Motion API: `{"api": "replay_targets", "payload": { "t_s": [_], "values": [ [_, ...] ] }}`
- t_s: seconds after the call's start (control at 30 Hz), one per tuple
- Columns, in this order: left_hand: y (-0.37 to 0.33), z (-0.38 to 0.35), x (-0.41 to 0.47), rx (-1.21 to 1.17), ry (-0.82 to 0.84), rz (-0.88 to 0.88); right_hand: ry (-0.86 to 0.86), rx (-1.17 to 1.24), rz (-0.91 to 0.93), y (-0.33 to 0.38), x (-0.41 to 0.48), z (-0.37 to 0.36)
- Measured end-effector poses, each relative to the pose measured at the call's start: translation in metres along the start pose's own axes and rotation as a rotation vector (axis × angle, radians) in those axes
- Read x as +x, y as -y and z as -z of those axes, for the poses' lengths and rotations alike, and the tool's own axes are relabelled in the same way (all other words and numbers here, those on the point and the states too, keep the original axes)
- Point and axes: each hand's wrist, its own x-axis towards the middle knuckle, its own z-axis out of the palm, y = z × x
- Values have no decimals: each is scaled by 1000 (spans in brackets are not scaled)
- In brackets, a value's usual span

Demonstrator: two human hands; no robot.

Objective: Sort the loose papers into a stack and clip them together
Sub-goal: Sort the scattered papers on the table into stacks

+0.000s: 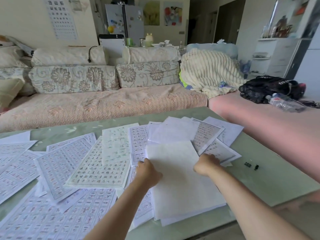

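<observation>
White and blank on top: paper stack [181, 184], lying flat on pale green table [263, 181], close to the person's edge. Gripped on both sides. Left hand [149, 172] curled round left edge of paper stack, knuckles up, fingertips hidden under the sheets. Right hand [206, 164] curled round right edge of paper stack, a little farther up, fingertips likewise out of sight.

Left of paper stack, touching it and partly tucked beneath: loose papers [57, 167] printed with grids of characters, fanned out and overlapping across the tabletop. Just left of paper stack, calligraphy sheet [103, 168] with dark brush characters, lying over several grid pages. Behind paper stack, far sheets [174, 129], some printed and some blank, splayed at angles, a few running under its far edge. Right of paper stack, apart from it on bare tabletop: two small black clips [247, 164], side by side, touched by nothing.

Well behind paper stack, beyond the table: flowered sofa [103, 103], cream ribbed blanket [207, 71] heaped on it, black bag [270, 89] and clear water bottle [284, 103] farther right.
</observation>
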Motion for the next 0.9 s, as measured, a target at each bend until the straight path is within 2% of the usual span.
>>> {"api": "replay_targets", "payload": {
  "t_s": [0.13, 0.23, 0.3, 0.37, 0.47, 0.57, 0.7, 0.8, 0.9],
  "values": [
    [-4, -3, -8, 53, -28, 1, 29, -60, 14, 2, -4, -1],
    [2, 8, -10, 2, -70, -17, -86, -94, 36, 9, -11, -2],
    [14, 23, -6, -29, -117, -51, -193, -93, 129, 24, -15, -3],
    [30, 44, -2, -53, -173, -85, -222, -9, 283, 46, -19, -9],
    [62, 74, 6, -13, -231, -139, -115, 86, 509, 89, -30, -27],
    [103, 98, 14, 170, -278, -182, -9, 50, 654, 137, -36, -52],
    [157, 124, 24, 446, -213, -157, 68, 32, 765, 196, -36, -80],
    [191, 138, 26, 429, -140, -86, 97, -49, 811, 231, -32, -98],
    [206, 143, 24, 378, -89, -56, 146, -112, 741, 252, -23, -112]
  ]
}}
